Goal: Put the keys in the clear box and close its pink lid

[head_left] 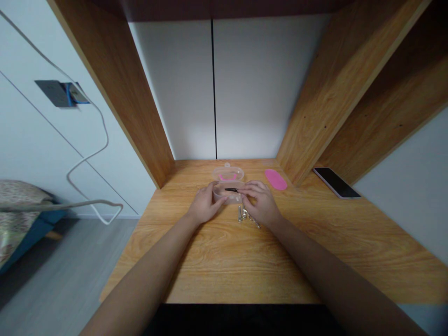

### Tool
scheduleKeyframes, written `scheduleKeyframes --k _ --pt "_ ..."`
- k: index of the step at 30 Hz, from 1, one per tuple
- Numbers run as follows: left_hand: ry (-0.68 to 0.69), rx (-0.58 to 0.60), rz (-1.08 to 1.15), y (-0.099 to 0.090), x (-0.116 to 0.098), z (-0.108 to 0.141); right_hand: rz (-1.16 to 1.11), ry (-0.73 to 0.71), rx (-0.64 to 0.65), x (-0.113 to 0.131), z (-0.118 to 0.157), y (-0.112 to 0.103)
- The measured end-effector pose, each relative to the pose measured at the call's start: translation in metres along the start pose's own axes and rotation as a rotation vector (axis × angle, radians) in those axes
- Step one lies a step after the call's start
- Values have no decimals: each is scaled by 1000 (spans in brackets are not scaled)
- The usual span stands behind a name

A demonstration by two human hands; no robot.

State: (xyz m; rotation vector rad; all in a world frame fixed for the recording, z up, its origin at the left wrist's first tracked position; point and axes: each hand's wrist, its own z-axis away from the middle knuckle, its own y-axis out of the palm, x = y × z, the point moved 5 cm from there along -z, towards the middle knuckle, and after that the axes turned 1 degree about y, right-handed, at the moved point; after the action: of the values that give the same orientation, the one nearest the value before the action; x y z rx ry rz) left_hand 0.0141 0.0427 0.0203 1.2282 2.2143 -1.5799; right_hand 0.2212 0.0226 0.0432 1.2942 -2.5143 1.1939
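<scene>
A clear plastic box (pixel 227 199) with its lid (pixel 239 173) open at the back rests on the wooden desk. My left hand (pixel 206 204) grips the box's left end, thumb at the front edge. Over the box's right side, my right hand (pixel 259 200) pinches a thin black item (pixel 231 190), which lies across the box's opening. Several small metal screws or similar pieces (pixel 240 214) lie on the desk in front of the box, partly under my right hand.
A pink oval piece (pixel 276 179) lies at the back right of the desk (pixel 231 275). A phone (pixel 336 182) is farther right, beside a wooden upright (pixel 315 107). A white cable (pixel 105 135) hangs at the left.
</scene>
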Motion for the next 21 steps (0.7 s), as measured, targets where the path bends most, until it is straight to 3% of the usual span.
scheduleKeyframes --k 21 --pt "1 21 -12 -1 -3 0 16 53 54 0 0 1"
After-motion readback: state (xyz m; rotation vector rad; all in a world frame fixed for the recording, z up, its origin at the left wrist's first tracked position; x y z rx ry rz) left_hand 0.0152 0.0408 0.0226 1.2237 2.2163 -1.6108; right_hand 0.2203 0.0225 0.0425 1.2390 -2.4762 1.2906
